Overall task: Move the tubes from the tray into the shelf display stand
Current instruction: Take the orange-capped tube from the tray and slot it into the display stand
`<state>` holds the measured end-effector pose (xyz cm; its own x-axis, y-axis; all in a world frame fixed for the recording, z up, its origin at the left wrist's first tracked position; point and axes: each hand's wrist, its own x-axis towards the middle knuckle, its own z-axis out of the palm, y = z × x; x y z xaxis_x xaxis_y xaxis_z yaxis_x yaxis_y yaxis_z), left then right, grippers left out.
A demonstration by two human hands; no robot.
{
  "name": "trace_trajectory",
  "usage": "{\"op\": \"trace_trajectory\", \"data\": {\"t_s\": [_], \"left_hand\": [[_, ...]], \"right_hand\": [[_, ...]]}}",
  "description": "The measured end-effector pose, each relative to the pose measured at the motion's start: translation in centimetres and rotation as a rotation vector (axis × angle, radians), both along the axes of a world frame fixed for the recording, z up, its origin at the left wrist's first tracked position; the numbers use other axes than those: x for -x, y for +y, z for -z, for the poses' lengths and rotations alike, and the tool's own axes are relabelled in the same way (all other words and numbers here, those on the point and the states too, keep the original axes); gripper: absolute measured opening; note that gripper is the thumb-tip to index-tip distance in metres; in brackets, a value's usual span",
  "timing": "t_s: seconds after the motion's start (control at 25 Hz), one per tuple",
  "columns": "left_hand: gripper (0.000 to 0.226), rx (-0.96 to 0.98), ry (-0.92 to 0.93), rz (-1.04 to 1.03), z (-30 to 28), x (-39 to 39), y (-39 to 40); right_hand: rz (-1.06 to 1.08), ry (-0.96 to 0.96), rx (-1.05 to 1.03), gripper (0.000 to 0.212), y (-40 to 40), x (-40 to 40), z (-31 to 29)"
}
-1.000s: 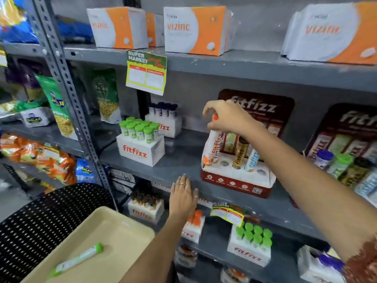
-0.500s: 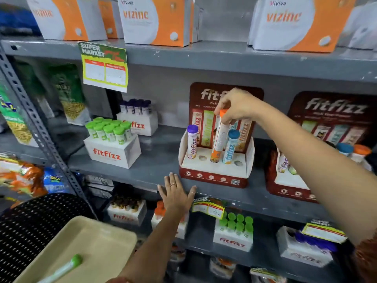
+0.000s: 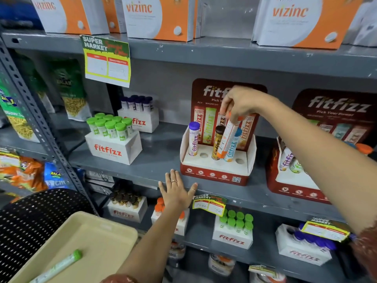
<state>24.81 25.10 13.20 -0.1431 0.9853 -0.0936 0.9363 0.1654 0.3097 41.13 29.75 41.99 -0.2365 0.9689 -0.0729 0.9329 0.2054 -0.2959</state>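
A red and white display stand [image 3: 214, 172] sits on the grey middle shelf. A purple-capped tube [image 3: 193, 138], a brown tube [image 3: 217, 142] and a blue-capped tube [image 3: 232, 148] stand in its holes. My right hand [image 3: 242, 103] grips the orange-capped top of a white and orange tube [image 3: 226, 139], tilted, its base just above the stand's white deck. My left hand [image 3: 177, 192] rests flat and open on the shelf's front edge. A green-capped tube [image 3: 59, 266] lies in the beige tray [image 3: 106, 237] at bottom left.
A second red stand [image 3: 289, 180] is to the right. White boxes of green-capped tubes [image 3: 114, 148] and dark-capped tubes [image 3: 140, 117] stand left of the stand. Orange and white cartons [image 3: 159, 17] fill the top shelf. A black perforated chair [image 3: 34, 221] is under the tray.
The view has shifted so the stand is more central. My right hand has lowered the orange tube slightly toward the stand. My left hand stays on the shelf edge.
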Motion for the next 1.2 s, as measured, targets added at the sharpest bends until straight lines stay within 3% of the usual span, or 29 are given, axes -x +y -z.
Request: {"op": "trace_trajectory", "data": {"t_s": [0.36,0.6,0.84,1.2], "left_hand": [[0.086,0.008,0.02,0.007,0.0,0.0,0.0],[0.086,0.008,0.031,0.009,0.1,0.0,0.1],[0.086,-0.002,0.026,0.009,0.2,0.0,0.1],[0.084,-0.029,0.017,0.004,0.4,0.0,0.0]], "right_hand": [[0.086,-0.093,-0.012,0.05,0.2,-1.8,0.7],[0.135,0.028,-0.073,0.071,0.5,-2.7,3.3],[0.065,0.058,-0.155,0.064,0.8,-3.9,5.3],[-0.095,-0.034,-0.196,0.079,1.6,-5.6,7.7]]}}
